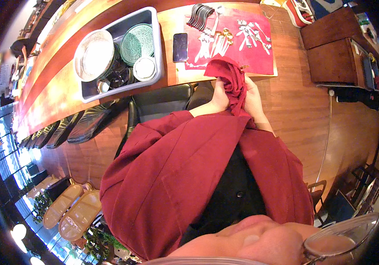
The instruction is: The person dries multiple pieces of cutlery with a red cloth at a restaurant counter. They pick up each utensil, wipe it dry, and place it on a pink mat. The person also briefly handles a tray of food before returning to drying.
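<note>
My left hand (220,96) and my right hand (253,96) hold a bunched red cloth (231,78) between them at the table's near edge. Whether something is wrapped inside the cloth I cannot tell. Just beyond lies a flat red cloth (259,63). On it rest several silver spoons (204,44), several gold-coloured spoons (224,39) and another loose group of silver cutlery (251,34). A stack of dark-looking curved cutlery (200,16) sits at its far left corner, beside a large serving spoon (216,20).
A phone (180,47) lies left of the cloth. Further left, a grey tub (159,43) holds stacked plates (95,54), a green patterned plate (138,44) and white bowls (144,69). Black chairs (163,101) line the near edge; a wooden cabinet (328,63) stands right.
</note>
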{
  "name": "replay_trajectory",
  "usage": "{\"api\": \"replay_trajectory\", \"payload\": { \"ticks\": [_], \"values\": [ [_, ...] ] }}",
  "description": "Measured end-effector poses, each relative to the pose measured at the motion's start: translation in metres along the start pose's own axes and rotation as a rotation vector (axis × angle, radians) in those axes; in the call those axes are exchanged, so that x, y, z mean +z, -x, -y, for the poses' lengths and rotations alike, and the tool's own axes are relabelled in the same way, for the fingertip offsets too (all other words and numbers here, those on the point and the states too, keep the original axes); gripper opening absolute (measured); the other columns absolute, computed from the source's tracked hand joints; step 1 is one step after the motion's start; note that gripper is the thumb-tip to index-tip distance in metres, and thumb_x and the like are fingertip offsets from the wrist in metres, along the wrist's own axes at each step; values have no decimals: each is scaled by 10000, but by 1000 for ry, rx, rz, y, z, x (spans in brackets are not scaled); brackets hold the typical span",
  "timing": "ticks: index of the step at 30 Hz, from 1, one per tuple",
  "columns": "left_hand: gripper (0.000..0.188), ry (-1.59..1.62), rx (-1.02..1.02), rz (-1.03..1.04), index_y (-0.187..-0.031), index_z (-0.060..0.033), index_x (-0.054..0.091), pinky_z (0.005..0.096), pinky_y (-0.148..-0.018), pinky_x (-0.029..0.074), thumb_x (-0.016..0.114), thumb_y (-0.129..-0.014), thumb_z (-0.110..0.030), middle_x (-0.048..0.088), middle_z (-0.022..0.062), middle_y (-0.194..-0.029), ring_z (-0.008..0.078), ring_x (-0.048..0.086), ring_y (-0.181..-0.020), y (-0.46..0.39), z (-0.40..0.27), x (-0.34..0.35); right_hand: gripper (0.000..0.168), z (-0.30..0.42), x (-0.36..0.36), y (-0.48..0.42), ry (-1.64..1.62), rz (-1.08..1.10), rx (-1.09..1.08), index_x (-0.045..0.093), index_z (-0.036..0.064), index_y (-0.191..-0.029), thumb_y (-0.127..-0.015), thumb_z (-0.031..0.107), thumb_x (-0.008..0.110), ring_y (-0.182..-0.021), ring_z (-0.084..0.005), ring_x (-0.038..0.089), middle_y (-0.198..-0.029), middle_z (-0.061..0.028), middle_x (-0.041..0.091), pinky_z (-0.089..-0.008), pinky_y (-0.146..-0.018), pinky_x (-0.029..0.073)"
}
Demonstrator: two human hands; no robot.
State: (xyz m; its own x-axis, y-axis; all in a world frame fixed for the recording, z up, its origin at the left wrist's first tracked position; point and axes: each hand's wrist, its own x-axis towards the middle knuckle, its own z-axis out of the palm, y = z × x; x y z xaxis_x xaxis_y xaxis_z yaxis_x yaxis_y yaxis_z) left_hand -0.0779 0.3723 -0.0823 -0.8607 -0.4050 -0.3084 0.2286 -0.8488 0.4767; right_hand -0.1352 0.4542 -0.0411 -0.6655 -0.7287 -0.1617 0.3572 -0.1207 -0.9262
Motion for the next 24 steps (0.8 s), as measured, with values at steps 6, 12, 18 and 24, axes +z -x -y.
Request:
{"api": "replay_trajectory", "payload": {
  "ticks": [6, 12, 18, 24],
  "values": [
    [383, -284, -485, 42, -1124, -30, 523, 349, -908, 403, 394, -854, -268, 591, 79, -1082, 212, 550, -968, 0, -21, 6, 312, -29, -20, 14, -74, -231, -33, 461, -9, -1217, -925, 95, 423, -1055, -171, 520, -1182, -84, 529, -309, -923, 416],
    [257, -1073, -102, -318, -1062, -27, 534, 313, -721, 460, 512, -842, -157, 597, 90, -881, 217, 584, -741, -39, -47, -122, 341, -68, -70, 27, -106, -448, -66, 459, -3, -1217, -935, 176, 390, -1028, -174, 517, -1145, -74, 535, -308, -912, 408],
    [305, -1764, 586, -601, -982, 10, 518, 359, -784, 429, 655, -746, -126, 501, 156, -909, 288, 517, -848, -51, -87, -196, 358, -52, -59, 24, 26, -446, -18, 454, -9, -1242, -932, 150, 369, -1052, -179, 503, -1175, -76, 525, -300, -935, 384],
    [251, -1915, 436, -472, -992, -14, 530, 376, -823, 428, 618, -775, -103, 511, 177, -939, 326, 521, -904, -61, -97, -222, 363, -45, -51, 21, 189, -383, -79, 448, -11, -1253, -931, 129, 353, -1074, -177, 492, -1194, -73, 517, -295, -950, 373]
  ]
}}
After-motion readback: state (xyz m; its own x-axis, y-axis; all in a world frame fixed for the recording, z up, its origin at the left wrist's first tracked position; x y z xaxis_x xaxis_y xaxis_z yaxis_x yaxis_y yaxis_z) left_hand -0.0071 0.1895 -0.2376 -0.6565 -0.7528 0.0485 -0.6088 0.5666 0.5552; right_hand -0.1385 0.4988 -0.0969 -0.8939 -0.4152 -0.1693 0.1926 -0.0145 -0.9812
